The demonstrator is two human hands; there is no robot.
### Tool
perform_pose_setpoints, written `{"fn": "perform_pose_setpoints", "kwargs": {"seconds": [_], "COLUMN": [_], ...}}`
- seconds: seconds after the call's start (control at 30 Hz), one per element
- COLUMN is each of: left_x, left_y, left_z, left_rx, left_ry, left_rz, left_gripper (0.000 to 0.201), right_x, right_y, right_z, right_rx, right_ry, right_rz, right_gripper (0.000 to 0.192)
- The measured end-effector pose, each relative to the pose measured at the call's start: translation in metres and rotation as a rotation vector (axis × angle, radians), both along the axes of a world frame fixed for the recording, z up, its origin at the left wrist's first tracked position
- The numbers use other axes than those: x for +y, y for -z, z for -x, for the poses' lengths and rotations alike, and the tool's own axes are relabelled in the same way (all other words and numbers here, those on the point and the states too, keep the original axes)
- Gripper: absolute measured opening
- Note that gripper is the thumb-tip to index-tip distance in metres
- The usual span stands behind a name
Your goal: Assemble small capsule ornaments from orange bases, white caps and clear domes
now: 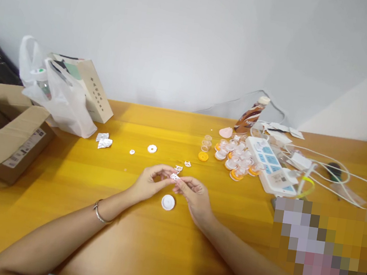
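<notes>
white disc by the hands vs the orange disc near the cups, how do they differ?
The white disc is white and looks larger; the orange disc is orange and looks smaller. The white disc lies just below the left hand and right hand; the orange disc lies farther back, beside the cups. Both are round, lie flat on the table, and are untouched.

Nothing is reading clearly here — the cardboard box [5, 140] is carrying a white label with barcodes, its print too small to make out. The paper bag [96, 93] is showing a column of dark characters, and the bottle [250, 115] a brown wrapper — both illegible.
</notes>
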State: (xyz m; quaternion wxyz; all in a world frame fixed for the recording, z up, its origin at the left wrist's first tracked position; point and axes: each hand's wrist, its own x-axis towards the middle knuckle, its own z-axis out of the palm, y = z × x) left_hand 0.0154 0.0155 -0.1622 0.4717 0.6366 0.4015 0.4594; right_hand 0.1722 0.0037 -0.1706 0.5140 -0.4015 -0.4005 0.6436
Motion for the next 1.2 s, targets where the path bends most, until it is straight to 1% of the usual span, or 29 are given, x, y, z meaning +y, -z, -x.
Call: {"fn": "perform_pose_setpoints", "kwargs": {"seconds": [0.1, 0.2, 0.27, 0.4, 0.53, 0.7, 0.83, 0.97, 1.07, 1.2], "left_x": [0.0, -0.002, -0.003, -0.004, -0.003, 0.0, 0.002, 0.003, 0.002, 0.0], "left_y": [0.0, -0.003, -0.005, -0.009, -0.006, -0.002, -0.002, 0.001, 0.002, 0.001], "left_z": [-0.002, -0.003, -0.004, -0.006, -0.006, -0.003, 0.0, 0.002, 0.001, 0.0], "left_rx": [-0.085, -0.119, -0.134, -0.137, -0.147, -0.203, -0.219, -0.189, -0.189, -0.157], "left_ry": [0.019, 0.027, 0.022, -0.031, -0.028, 0.032, 0.096, 0.066, 0.043, 0.025], "left_rz": [0.094, 0.161, 0.183, 0.193, 0.171, 0.119, 0.074, 0.009, -0.002, -0.012], "left_gripper": [0.022, 0.019, 0.019, 0.019, 0.018, 0.017, 0.019, 0.015, 0.019, 0.02], "right_x": [-0.001, -0.002, -0.002, -0.002, -0.001, -0.001, -0.002, -0.002, -0.002, -0.001], "right_y": [-0.002, -0.002, -0.002, -0.002, -0.002, -0.003, -0.003, -0.002, 0.0, 0.002], "right_z": [0.001, 0.002, 0.002, 0.002, 0.002, 0.0, -0.001, 0.0, 0.0, 0.0], "right_rx": [-0.034, -0.07, -0.084, -0.103, -0.099, -0.004, 0.008, 0.043, 0.073, 0.031], "right_ry": [0.018, 0.035, 0.039, 0.045, 0.048, -0.041, -0.017, -0.047, -0.089, -0.141], "right_rz": [-0.028, -0.051, -0.058, -0.072, -0.08, -0.056, -0.079, -0.089, -0.059, -0.025], "right_gripper": [0.013, 0.013, 0.013, 0.013, 0.012, 0.016, 0.014, 0.02, 0.025, 0.022]}}
